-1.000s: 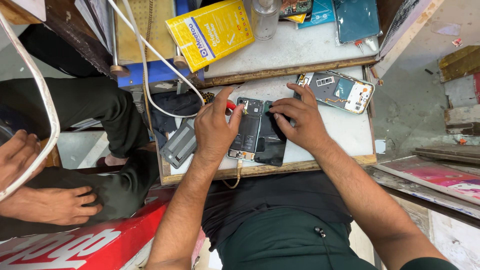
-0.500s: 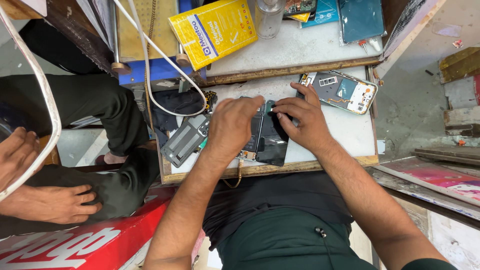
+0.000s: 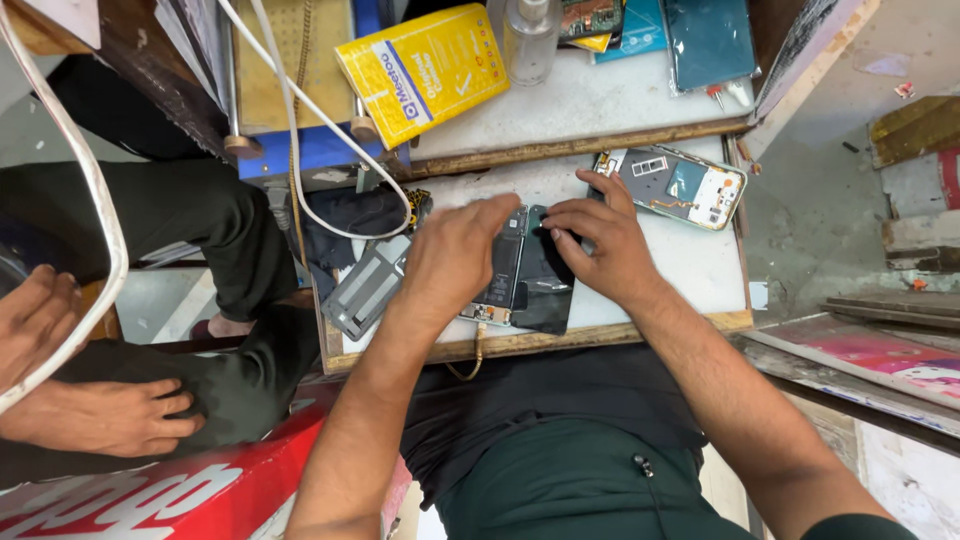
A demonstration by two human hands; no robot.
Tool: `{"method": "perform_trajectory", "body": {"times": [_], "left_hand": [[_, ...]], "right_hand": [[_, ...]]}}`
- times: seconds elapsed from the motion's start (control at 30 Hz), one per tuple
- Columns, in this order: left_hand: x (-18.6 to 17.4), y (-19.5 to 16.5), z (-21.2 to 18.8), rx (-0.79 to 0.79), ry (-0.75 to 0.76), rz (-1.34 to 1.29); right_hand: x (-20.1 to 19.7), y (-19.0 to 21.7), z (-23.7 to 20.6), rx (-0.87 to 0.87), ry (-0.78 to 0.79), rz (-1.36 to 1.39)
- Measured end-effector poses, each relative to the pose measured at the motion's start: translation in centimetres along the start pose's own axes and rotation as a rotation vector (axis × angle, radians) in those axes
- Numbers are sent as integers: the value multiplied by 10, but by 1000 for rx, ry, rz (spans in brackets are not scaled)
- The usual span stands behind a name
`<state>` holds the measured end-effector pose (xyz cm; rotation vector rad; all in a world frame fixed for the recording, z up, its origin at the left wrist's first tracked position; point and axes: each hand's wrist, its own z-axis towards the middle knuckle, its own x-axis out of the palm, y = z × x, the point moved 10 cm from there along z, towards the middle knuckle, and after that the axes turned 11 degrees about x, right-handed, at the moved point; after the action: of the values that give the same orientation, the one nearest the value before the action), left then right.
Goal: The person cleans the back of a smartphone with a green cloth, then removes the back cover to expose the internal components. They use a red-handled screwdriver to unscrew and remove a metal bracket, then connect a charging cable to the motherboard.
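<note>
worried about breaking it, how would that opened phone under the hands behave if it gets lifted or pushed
The opened phone lies flat on the white board, so it probably slides rather than rolls or tips. Its exposed insides suggest fragility. The black panel beside it looks thin, likely light and easily flexed; left hand and right hand both rest on them.

Bare forearms, no sleeves down to the wrists. Left hand and right hand without rings, watch or gloves. Black shirt over the torso, dark green trousers below, small metal stud on them.
</note>
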<state>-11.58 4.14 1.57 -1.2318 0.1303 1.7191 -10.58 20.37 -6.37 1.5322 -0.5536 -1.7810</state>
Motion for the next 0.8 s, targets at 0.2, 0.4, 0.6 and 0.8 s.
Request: {"method": "perform_trajectory", "body": {"times": [0.2, 0.4, 0.6, 0.8], "left_hand": [[-5, 6, 2, 1, -54, 61], [9, 22, -4, -156, 47, 116], [9, 20, -5, -139, 72, 195], [8, 19, -2, -134, 87, 150]], "right_hand": [[1, -2, 0, -14, 1, -3], [1, -2, 2, -21, 0, 5], [2, -3, 1, -18, -1, 3], [1, -3, 0, -9, 2, 8]]}}
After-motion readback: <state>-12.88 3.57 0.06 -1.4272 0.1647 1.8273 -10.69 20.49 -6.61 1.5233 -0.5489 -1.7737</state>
